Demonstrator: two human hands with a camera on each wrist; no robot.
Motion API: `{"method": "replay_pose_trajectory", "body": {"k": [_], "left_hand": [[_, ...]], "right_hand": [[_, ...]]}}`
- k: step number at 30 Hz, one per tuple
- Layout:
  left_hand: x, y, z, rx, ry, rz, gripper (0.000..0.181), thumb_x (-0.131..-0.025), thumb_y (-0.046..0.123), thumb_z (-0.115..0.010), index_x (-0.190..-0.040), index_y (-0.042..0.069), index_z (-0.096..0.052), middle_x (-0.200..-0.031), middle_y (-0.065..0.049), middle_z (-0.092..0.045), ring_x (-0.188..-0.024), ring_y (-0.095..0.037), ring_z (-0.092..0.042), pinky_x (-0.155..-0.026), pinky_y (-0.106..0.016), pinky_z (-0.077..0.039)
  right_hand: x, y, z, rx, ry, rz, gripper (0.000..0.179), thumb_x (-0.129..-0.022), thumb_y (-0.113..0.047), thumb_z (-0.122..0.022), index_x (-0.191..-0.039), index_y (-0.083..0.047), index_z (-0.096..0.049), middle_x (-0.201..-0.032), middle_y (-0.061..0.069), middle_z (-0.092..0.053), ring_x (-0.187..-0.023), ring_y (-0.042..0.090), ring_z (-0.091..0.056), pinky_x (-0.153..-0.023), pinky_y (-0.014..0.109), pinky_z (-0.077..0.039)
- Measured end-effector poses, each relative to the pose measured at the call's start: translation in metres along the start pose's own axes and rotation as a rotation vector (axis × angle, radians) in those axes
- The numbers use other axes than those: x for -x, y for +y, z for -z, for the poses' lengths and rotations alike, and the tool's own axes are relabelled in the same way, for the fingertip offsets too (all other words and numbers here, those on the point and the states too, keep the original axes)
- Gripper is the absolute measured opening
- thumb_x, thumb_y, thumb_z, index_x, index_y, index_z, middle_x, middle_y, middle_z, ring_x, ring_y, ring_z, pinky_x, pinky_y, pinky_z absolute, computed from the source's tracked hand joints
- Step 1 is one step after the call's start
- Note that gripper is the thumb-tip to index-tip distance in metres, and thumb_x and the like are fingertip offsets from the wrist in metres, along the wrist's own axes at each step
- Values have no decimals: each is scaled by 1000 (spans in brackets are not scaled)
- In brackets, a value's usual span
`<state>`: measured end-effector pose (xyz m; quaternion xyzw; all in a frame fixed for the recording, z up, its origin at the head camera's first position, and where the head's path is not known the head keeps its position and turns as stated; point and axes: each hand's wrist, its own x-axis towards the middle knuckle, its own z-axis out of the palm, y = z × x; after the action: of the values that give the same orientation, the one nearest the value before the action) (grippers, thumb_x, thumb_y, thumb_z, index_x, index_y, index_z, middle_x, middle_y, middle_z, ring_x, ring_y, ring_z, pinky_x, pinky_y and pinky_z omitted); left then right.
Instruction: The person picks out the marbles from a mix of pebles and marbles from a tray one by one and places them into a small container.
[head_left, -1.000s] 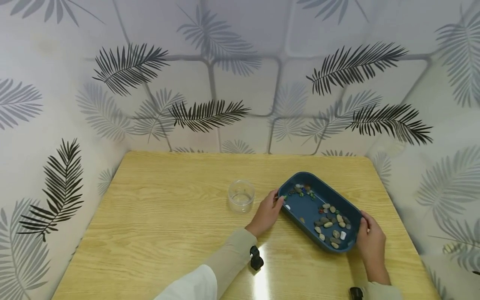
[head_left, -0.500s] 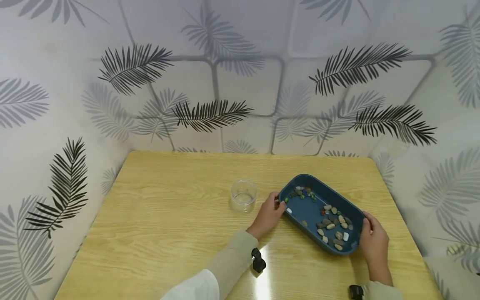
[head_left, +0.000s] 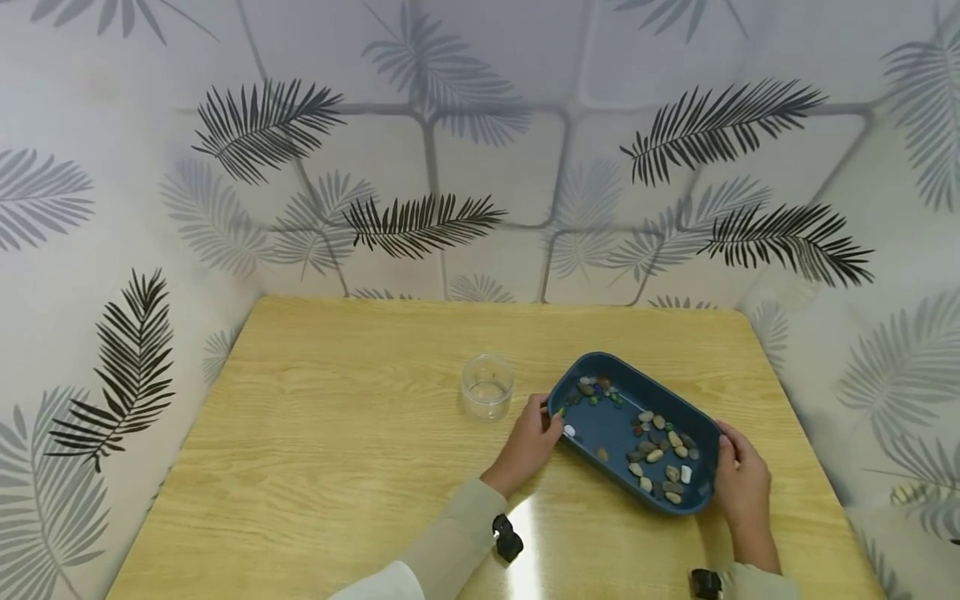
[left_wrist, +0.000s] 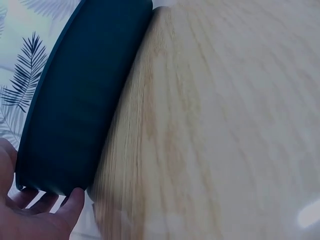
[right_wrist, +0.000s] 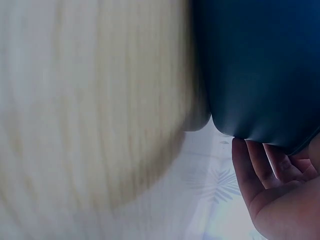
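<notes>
A dark blue rectangular tray point(head_left: 611, 429) lies slantwise at the right of the table in the head view, its far end to the left. My left hand point(head_left: 528, 446) grips its left end, thumb over the rim. At the opposite end my right hand point(head_left: 742, 487) holds the rim. Tan, grey and white pebbles point(head_left: 655, 456) cluster in the tray's right half. Small colored pieces, some green and blue, sit with a few stones near its far left corner. Both wrist views show the tray's outer wall point(left_wrist: 80, 100) with fingers against it. I cannot tell whether its base touches the table.
A clear round glass cup point(head_left: 487, 402) stands left of the tray, a short way from my left hand. Beneath everything is a light wooden table point(head_left: 322, 433). Leaf-patterned walls point(head_left: 495, 167) rise at its back and sides.
The tray and both hands have shifted slightly left and toward me relative to the glass cup. Both hands keep their grip. The whole head view has also shifted a little.
</notes>
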<state>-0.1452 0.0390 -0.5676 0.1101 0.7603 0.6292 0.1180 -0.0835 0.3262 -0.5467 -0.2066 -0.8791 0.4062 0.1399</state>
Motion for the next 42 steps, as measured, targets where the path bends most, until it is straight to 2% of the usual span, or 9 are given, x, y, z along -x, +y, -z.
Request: {"method": "replay_pose_trajectory", "body": {"k": [6,11,18,21,24,27,31,37,42], "left_hand": [[13,-2,5,-15,3,12,37,-93,22,-42,-127,12,-35,-113,-10,-51,-89,-8,-53,-67,-25,-47],[24,1,9,19,3,0,37,-92,15,-44,-126,5,-34,-111,-13,-50,-91,-12,-53,-68,-24,-47],[54,32,22,46,-44,-8,36,-94,14,-39,-125,-3,-30,-113,-22,-43,-94,-22,-50,-71,-25,-46],[62,34,27,28,-59,-1,36,-95,14,-38,-124,-4,-29,-115,-22,-42,-97,-23,-50,-73,-24,-45],[64,28,30,30,-55,2,36,-94,13,-40,-124,-5,-30,-115,-23,-44,-98,-27,-51,-73,-24,-46],[65,13,32,27,-52,10,37,-93,11,-42,-125,-4,-31,-116,-22,-45,-96,-25,-52,-72,-24,-46],[70,0,36,19,-52,30,40,-92,11,-44,-127,-1,-30,-113,-19,-49,-96,-20,-52,-74,-25,-43],[84,-1,43,76,-72,46,43,-92,11,-44,-129,-1,-27,-115,-22,-47,-104,-28,-50,-78,-28,-43],[97,1,49,98,-76,77,45,-91,12,-46,-129,-1,-25,-117,-24,-46,-108,-30,-48,-84,-32,-43]], "right_hand": [[7,-4,1,1,-39,26,36,-97,-22,-34,-126,-6,-48,-121,19,-50,-107,32,-47,-89,50,-37],[13,-8,1,-2,-69,33,37,-97,-23,-34,-127,-6,-48,-123,18,-49,-109,32,-45,-89,50,-36],[18,-6,-1,21,-88,74,37,-97,-25,-35,-125,-7,-50,-119,17,-52,-101,29,-49,-84,47,-39],[22,-5,-2,30,-90,93,36,-96,-26,-37,-123,-7,-52,-118,15,-54,-99,26,-50,-83,44,-40],[25,-4,-3,8,-97,104,36,-95,-28,-39,-120,-7,-54,-116,12,-55,-98,21,-51,-83,40,-41],[28,-4,-3,-36,-124,103,37,-94,-32,-42,-119,-9,-56,-116,11,-56,-98,11,-51,-82,24,-43],[28,-4,-3,-100,-210,117,38,-94,-32,-43,-120,-8,-55,-118,11,-54,-98,0,-48,-75,5,-37],[31,-9,-4,-147,-315,124,38,-95,-29,-41,-122,-6,-52,-119,12,-52,-98,-5,-47,-76,5,-38],[36,-14,-6,-177,-393,106,40,-95,-31,-39,-125,-6,-49,-122,13,-50,-101,-2,-46,-77,6,-39]]}}
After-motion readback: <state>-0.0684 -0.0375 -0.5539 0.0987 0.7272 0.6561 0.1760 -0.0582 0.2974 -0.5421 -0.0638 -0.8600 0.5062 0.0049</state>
